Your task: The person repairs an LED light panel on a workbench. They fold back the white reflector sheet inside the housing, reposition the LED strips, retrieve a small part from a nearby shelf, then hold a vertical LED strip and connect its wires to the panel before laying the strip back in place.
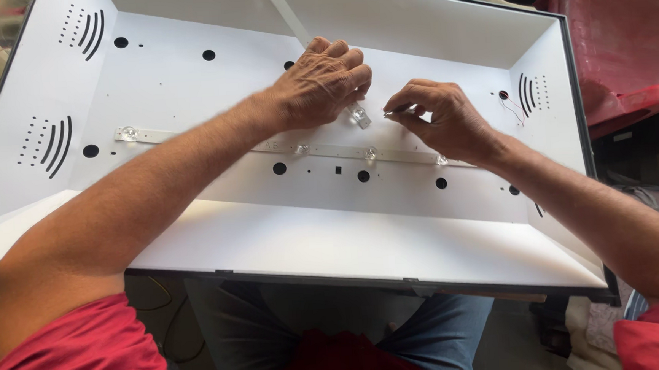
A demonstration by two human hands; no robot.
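The loose light strip (313,49), a narrow white band with small clear lenses, runs at a slant from the top edge of the white panel tray (287,241) down to your hands near the tray's middle, its lower end showing just below your left knuckles with a lens on it. Your left hand (322,82) lies palm down over that strip, fingers curled and pressed together on it, so you have it held under the fingertips; exactly how the thumb sits cannot be made out. Your right hand (440,117) is just beside the left, its thumb and forefinger pinched together on something small and pale at the strip's end, too small to tell what it is. Below both hands a second light strip (327,150) lies flat across the tray floor from left to right, with lenses spaced along it, and your right wrist crosses over its right end. The tray floor has round dark holes and curved slot patterns near its side walls. The tray rests tilted over your lap, your blue trousers (430,339) and red sleeves (89,360) showing beneath its near edge. A red plastic piece (625,37) stands beyond the tray's far right corner.
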